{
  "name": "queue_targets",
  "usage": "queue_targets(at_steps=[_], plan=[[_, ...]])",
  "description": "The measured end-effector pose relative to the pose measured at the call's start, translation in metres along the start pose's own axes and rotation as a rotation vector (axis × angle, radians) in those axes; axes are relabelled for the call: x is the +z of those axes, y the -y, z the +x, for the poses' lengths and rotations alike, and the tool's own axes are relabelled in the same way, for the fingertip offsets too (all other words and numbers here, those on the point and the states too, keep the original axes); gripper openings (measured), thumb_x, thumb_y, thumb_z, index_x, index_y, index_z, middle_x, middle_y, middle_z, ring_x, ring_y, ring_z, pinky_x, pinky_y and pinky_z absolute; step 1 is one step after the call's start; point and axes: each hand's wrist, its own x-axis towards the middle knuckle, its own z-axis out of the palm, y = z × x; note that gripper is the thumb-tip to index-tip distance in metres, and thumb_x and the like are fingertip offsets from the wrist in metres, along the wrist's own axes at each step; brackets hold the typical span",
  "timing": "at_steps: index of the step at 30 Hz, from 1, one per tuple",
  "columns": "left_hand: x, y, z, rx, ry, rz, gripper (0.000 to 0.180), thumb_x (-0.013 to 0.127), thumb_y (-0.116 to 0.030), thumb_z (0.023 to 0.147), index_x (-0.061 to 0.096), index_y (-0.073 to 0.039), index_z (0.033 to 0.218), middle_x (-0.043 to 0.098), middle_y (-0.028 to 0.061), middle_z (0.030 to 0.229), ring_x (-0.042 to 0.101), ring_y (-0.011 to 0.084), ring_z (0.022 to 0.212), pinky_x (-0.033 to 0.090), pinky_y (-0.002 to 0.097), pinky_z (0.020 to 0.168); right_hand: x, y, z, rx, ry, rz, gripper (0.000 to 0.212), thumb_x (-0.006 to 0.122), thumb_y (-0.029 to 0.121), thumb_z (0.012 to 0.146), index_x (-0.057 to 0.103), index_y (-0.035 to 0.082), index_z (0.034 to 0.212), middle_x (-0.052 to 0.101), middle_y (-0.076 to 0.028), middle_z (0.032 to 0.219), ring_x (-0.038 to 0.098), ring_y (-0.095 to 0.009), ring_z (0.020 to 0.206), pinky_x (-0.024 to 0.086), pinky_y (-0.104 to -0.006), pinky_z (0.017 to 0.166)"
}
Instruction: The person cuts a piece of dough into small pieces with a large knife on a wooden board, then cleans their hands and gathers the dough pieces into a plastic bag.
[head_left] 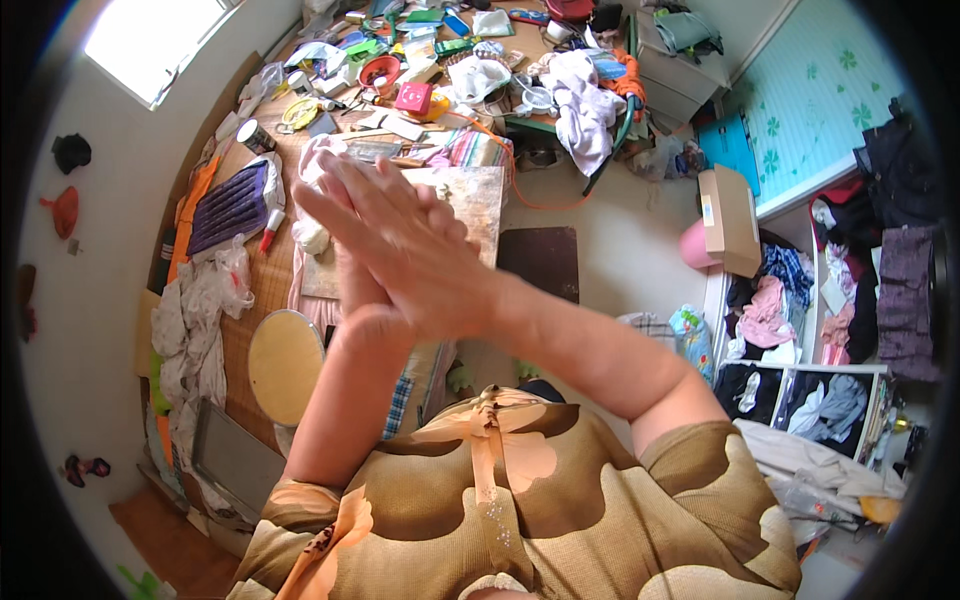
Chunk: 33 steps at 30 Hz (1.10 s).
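Wooden board (470, 200) lies on the cluttered table (262, 275), just past the two hands and partly hidden by them. Right hand (405, 240) is laid flat over the left hand (355, 285), palms pressed together, fingers straight, holding nothing. One round mirror (286, 364) sits at seven o'clock of them, one purple mat (231, 208) at ten o'clock. Small clutter at twelve o'clock is too jumbled to count.

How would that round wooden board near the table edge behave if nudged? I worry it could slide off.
The round wooden board looks stiff and flat, so it would probably slide rather than bend. It seems to reach the table's edge, so a push outward might tip it off. Lying flat, it is unlikely to roll.
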Motion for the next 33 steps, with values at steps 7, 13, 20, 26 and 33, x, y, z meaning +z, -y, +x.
queue_targets(at_steps=[7,13,20,26,33], plan=[[0.027,0.059,0.027,0.002,0.086,-0.044,0.073,0.027,-0.071,0.093,0.045,-0.009,0.128,0.051,0.0066,0.110,0.050,0.0233,0.102,0.043,0.0445,0.093,-0.062,0.018,-0.016,0.070,-0.154,0.449,0.104,0.038,0.078,0.086,0.017,0.001,0.152,0.026,-0.028,0.151,0.026,-0.039,0.142,0.018,-0.0499,0.115],[0.079,0.082,0.022,0.020,-0.088,-0.096,0.070,0.028,-0.072,0.093,0.051,-0.011,0.119,0.053,0.0044,0.098,0.052,0.0214,0.092,0.046,0.0441,0.087,-0.085,-0.012,-0.033,-0.166,-0.103,-0.019,0.095,0.051,0.072,0.084,0.027,0.008,0.150,0.028,-0.023,0.152,0.025,-0.040,0.142,0.012,-0.0572,0.115],[0.012,0.096,0.016,-0.029,0.408,-0.073,0.058,0.044,-0.068,0.091,0.048,-0.015,0.115,0.051,0.0044,0.103,0.047,0.0189,0.078,0.043,0.0367,0.068,-0.053,0.032,-0.060,-0.082,-0.320,0.455,0.108,0.049,0.078,0.079,0.018,0.007,0.153,0.030,-0.025,0.150,0.027,-0.043,0.140,0.015,-0.0557,0.115],[0.042,0.093,0.000,-0.205,0.079,-0.041,0.077,0.041,-0.071,0.090,0.038,-0.013,0.139,0.052,0.0092,0.122,0.052,0.0241,0.101,0.047,0.0432,0.078,-0.065,0.025,-0.070,-0.021,-0.298,0.000,0.108,0.048,0.079,0.079,0.021,0.005,0.151,0.041,-0.026,0.141,0.035,-0.042,0.135,0.018,-0.0556,0.114],[0.050,0.103,-0.062,-0.302,0.020,-0.158,0.068,0.037,-0.071,0.091,0.036,-0.013,0.126,0.049,0.0079,0.112,0.051,0.0242,0.095,0.047,0.0425,0.074,-0.033,0.069,-0.115,0.010,-0.226,-0.002,0.112,0.051,0.078,0.077,0.016,0.003,0.153,0.026,-0.022,0.154,0.029,-0.040,0.140,0.018,-0.0558,0.114]])
